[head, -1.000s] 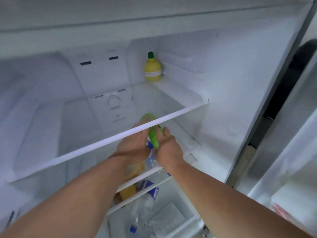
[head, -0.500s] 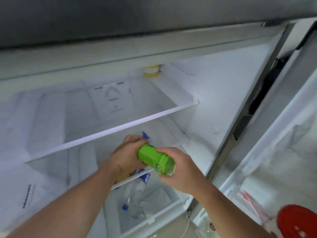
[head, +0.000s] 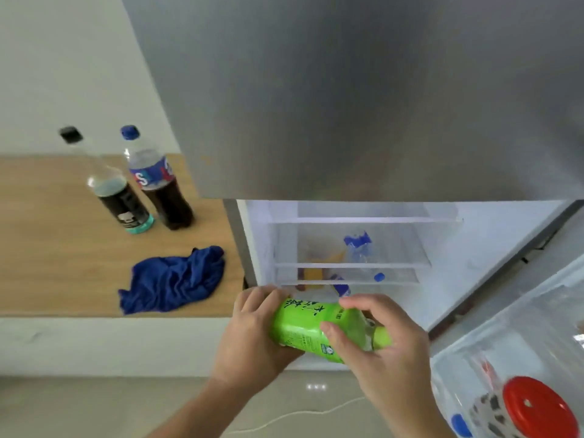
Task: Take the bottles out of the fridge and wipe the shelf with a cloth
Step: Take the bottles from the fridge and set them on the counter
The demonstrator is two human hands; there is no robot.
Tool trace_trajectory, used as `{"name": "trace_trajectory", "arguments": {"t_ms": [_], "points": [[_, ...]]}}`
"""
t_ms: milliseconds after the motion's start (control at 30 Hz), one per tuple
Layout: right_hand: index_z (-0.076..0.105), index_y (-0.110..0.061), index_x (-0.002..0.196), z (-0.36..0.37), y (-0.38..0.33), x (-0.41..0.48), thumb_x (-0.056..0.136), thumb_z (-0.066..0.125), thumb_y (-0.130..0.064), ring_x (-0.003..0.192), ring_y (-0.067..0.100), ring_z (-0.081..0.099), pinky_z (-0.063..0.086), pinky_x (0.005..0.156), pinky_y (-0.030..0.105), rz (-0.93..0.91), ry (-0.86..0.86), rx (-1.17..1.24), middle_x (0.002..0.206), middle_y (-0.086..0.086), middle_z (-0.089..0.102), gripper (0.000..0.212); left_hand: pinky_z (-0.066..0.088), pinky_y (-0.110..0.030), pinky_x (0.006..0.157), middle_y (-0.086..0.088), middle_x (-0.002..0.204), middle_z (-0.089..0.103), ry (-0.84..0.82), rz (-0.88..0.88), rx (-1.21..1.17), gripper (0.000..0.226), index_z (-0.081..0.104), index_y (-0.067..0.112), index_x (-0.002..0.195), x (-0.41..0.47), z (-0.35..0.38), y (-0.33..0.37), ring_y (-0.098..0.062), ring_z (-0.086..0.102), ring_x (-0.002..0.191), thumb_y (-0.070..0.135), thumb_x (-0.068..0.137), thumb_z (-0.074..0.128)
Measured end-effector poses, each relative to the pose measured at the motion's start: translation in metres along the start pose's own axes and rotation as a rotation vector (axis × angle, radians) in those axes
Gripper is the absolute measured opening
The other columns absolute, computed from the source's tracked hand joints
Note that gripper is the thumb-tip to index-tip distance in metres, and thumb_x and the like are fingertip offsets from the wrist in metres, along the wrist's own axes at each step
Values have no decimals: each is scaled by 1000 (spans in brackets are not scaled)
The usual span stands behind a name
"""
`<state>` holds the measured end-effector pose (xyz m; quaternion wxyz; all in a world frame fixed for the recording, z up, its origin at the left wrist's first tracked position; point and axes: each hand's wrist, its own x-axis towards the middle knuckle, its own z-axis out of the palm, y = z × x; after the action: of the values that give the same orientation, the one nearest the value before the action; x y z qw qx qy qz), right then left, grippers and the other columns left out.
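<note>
I have the green bottle lying sideways between both hands, just outside the open fridge: my left hand cups its base end and my right hand wraps the neck end, both clenched on it. Two dark bottles already stand upright on the table to my left, with the blue cloth crumpled nearer the fridge. Inside, I can make out a clear bottle with a blue label lying on a shelf and something yellow behind it, so the emptying is not finished. My worry is the carry across: held flat over bare floor, the bottle could slip if it is wet from the cold. Setting it down carelessly could also knock the standing bottles over or land on the cloth.
</note>
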<state>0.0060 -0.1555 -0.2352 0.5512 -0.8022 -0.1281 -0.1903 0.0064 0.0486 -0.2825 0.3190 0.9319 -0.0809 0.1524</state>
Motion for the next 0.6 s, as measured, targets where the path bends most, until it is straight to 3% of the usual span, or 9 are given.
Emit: {"name": "trace_trajectory", "arguments": {"t_ms": [133,233,367,467,600], "points": [[74,-23,90,36,-67,13,70,80,-46,81,10,69,54,70,27,-54,-112,37,86,-14,72,31,51,-31,84,20,112,56,138,-182,51,73,62,33,118,-36,-63,-4,-15,52,105,49,51,85],[67,-24,97,80,-109,20,66,83,-47,86,12,71,54,75,23,-76,-59,130,91,-12,73,41,50,-33,86,19,113,57,235,-290,8,74,61,33,120,-48,-100,-19,-13,52,107,52,51,77],[62,-23,93,159,-149,22,66,88,-32,87,19,68,53,74,22,-40,10,335,92,-4,71,38,50,-27,77,23,106,55,340,-403,-135,66,56,43,114,-53,-134,-58,-8,56,102,49,53,81],[61,-21,93,228,-164,34,67,91,-23,91,21,67,55,77,34,-13,-32,346,95,-5,70,40,51,-30,70,20,100,57,361,-506,-270,62,58,41,109,-46,-152,-102,-8,59,95,47,53,83],[59,-17,91,321,-172,57,70,90,-16,82,16,64,47,74,17,-52,-81,279,86,-4,68,38,54,-34,66,12,93,60,405,-598,-426,50,59,38,101,-24,-177,-172,-10,62,87,44,56,81]]}}
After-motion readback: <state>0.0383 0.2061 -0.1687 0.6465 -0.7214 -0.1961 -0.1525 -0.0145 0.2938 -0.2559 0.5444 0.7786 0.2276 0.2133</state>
